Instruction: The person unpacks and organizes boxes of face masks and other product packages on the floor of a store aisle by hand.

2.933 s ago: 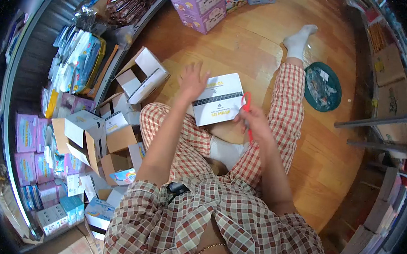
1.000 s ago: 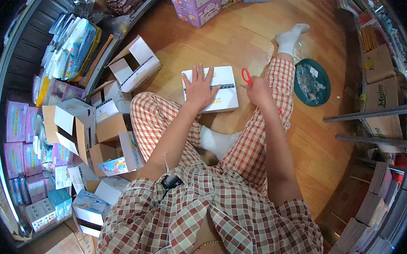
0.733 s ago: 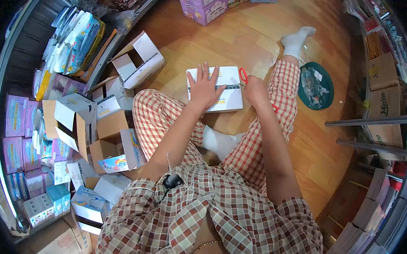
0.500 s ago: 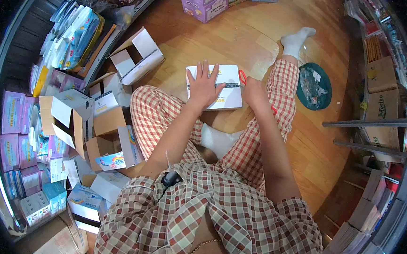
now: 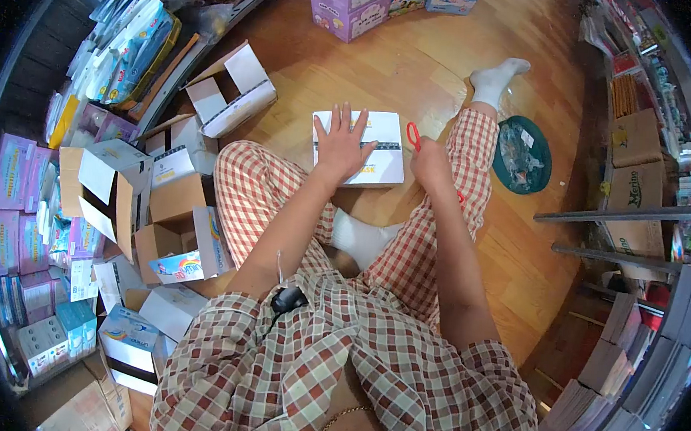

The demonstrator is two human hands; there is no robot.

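"Merino" stands on a brown carton; the white box shows yellow "ASK" (preceding letters covered).

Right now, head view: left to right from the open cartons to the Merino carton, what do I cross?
Open cartons → white taped box → right hand → green basin → Merino carton.

Single head-worn fisheye view, facing forward, steeply down; wearer's shirt close below, floor farther.
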